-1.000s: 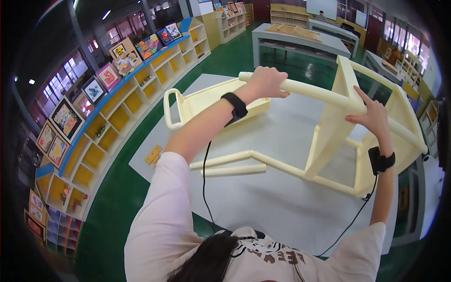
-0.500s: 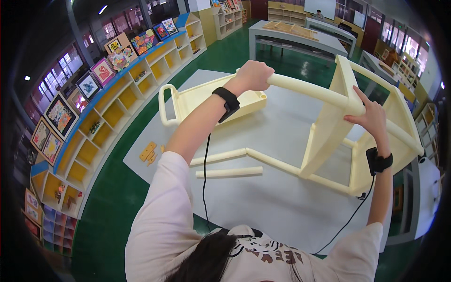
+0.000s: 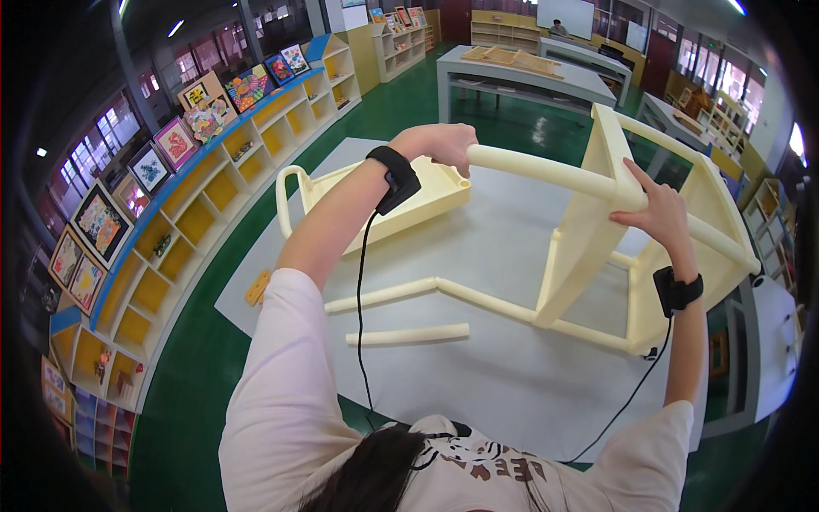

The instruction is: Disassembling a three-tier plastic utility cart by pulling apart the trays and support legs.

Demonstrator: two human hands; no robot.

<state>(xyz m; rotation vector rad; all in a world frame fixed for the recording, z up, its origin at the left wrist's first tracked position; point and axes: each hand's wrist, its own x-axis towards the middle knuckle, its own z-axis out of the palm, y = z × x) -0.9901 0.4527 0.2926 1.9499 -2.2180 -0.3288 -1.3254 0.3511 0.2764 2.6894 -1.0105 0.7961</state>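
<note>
Frame partly built, both hands on the top rail

Mat [image 3: 512, 401] first: grey, spread over the green floor [image 3: 196, 375], and all your pale-yellow parts sit on it. Shelves [image 3: 162, 247] with framed pictures run along your left; grey tables [image 3: 520, 72] stand beyond the mat.

Frame [image 3: 589, 230] next. It stands on the mat right of centre, already joined into a boxy skeleton: a flat side panel, rails along the floor, a far side with posts. So a fair share of the joining looks done.

Your hands both grip its top rail [image 3: 546, 171], a round bar running leftward from the panel. Your left hand [image 3: 444, 145] is closed around the rail's free end. Your right hand [image 3: 657, 213] clasps the rail where it meets the panel, thumb pressed to the panel's face. A black band sits on each wrist, with a thin cable trailing back to you.

What looks left, judging by the loose pieces: the seat [image 3: 392, 200], a flat slab with a looped handle, lies on the mat just past your left forearm, unattached. One short rod [image 3: 408, 335] lies free near you. A small orange piece [image 3: 258, 288] rests at the mat's left edge. The rail's left end has no support under it yet.
</note>
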